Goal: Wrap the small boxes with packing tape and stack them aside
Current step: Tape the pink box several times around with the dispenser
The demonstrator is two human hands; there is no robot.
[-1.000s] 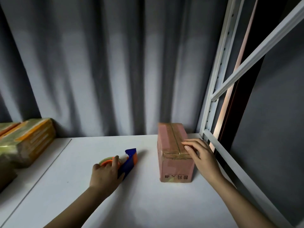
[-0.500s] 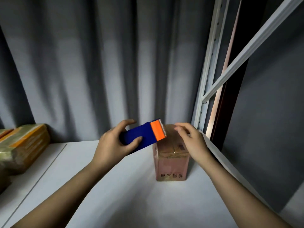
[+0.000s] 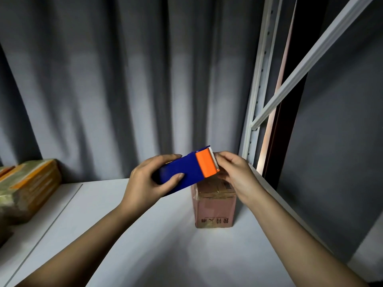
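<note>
A small pinkish cardboard box (image 3: 215, 210) stands on the white table (image 3: 145, 245), with tape across its top. My left hand (image 3: 149, 181) grips a blue tape dispenser (image 3: 186, 172) with an orange front and a toothed blade, held in the air above the box. My right hand (image 3: 234, 172) is at the blade end, its fingers curled and pinching there; the tape end itself is too thin to make out. The far part of the box top is hidden behind the dispenser and my right hand.
A stack of taped brownish boxes (image 3: 27, 189) sits at the left on a lower surface. A grey curtain (image 3: 124, 79) hangs behind the table. A white metal rack frame (image 3: 259, 100) rises at the right edge of the table.
My left hand lifted the dispenser off the table and brought it above the box. My right hand left the box top and rose to the dispenser's blade end.
</note>
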